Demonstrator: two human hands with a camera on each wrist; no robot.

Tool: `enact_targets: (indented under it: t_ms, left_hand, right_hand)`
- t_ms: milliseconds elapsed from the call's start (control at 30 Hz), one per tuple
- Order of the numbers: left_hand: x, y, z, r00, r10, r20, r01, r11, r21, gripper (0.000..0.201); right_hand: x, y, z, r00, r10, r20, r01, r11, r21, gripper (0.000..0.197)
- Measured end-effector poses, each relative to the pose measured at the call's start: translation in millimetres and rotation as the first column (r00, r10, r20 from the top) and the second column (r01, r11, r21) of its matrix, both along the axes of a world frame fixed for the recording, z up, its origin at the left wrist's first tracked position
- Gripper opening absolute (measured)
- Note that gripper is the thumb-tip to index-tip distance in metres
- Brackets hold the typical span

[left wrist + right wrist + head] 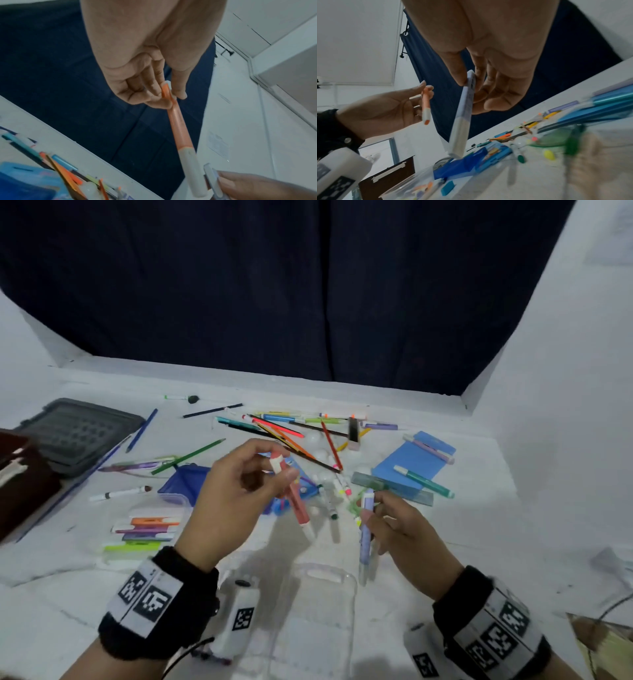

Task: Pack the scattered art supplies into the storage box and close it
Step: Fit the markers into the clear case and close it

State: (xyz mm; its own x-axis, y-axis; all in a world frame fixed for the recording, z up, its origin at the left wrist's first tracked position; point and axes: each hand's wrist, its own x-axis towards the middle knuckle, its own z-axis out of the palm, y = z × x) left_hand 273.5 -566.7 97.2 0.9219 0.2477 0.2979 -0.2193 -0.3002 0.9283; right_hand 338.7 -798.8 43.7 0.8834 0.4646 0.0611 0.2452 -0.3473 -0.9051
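Observation:
My left hand (pixel 282 462) is raised over the table and pinches the top end of an orange-pink highlighter (pixel 296 501) that hangs down, white cap lowest. The left wrist view shows thumb and fingers of the left hand (pixel 169 97) closed on that orange-pink highlighter (pixel 178 127). To its right, my right hand (pixel 371 506) pinches the upper end of a lilac highlighter (pixel 365 532), also hanging; the right wrist view shows the lilac highlighter (pixel 462 121) in the same grip. The clear storage box (pixel 186 508) stands open at the left, with several markers lying inside.
Coloured pencils and markers (pixel 291 433) lie in a heap mid-table. Blue sheets (pixel 411 463) and a green ruler (pixel 387 484) lie to the right. A dark grey tray (pixel 78 433) and a brown case (pixel 20 474) sit far left. A clear lid (pixel 318 611) lies near me.

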Motion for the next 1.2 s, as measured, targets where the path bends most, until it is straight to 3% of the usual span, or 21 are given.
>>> enact_targets:
  t_ms: [167, 300, 400, 567, 700, 867, 1000, 1100, 1200]
  left_hand:
    - [-33, 83, -1, 0.990, 0.126, 0.059, -0.122, 0.991, -0.056, 0.019]
    - [-60, 155, -9, 0.984, 0.172, 0.043, -0.170, 0.985, -0.044, 0.015]
    - [-76, 203, -14, 0.977, 0.206, 0.046, -0.203, 0.977, -0.069, 0.020]
    - [-95, 265, -26, 0.975, 0.224, 0.009, -0.220, 0.965, -0.143, 0.012]
    - [-102, 289, -37, 0.978, 0.208, 0.003, -0.206, 0.968, -0.142, 0.015]
    - [-109, 302, -53, 0.984, 0.164, -0.075, -0.175, 0.966, -0.190, 0.024]
    - [-115, 309, -58, 0.988, 0.127, -0.091, -0.143, 0.968, -0.205, 0.019]
    - [-116, 313, -57, 0.987, 0.150, -0.060, -0.159, 0.967, -0.197, 0.012]
    - [-112, 314, -56, 0.981, 0.188, -0.044, -0.193, 0.965, -0.180, 0.023]
  right_hand:
    - [-18, 83, 14, 0.996, 0.086, 0.023, -0.088, 0.994, 0.068, 0.011]
    - [-40, 152, 17, 0.992, 0.108, -0.072, -0.092, 0.977, 0.190, 0.025]
    - [-54, 197, 18, 0.992, 0.116, -0.058, -0.098, 0.964, 0.247, 0.020]
    - [-65, 246, 5, 0.987, 0.105, 0.118, -0.102, 0.994, -0.034, 0.031]
    - [-62, 278, -4, 0.909, 0.240, 0.341, -0.117, 0.931, -0.345, 0.035]
    - [-56, 308, -6, 0.869, 0.346, 0.354, -0.120, 0.841, -0.527, 0.024]
    - [-52, 334, -4, 0.805, 0.469, 0.364, -0.045, 0.659, -0.751, 0.026]
    - [-51, 348, -10, 0.770, 0.516, 0.376, 0.006, 0.584, -0.812, 0.025]
    - [-50, 354, -15, 0.783, 0.520, 0.342, 0.014, 0.534, -0.845, 0.027]
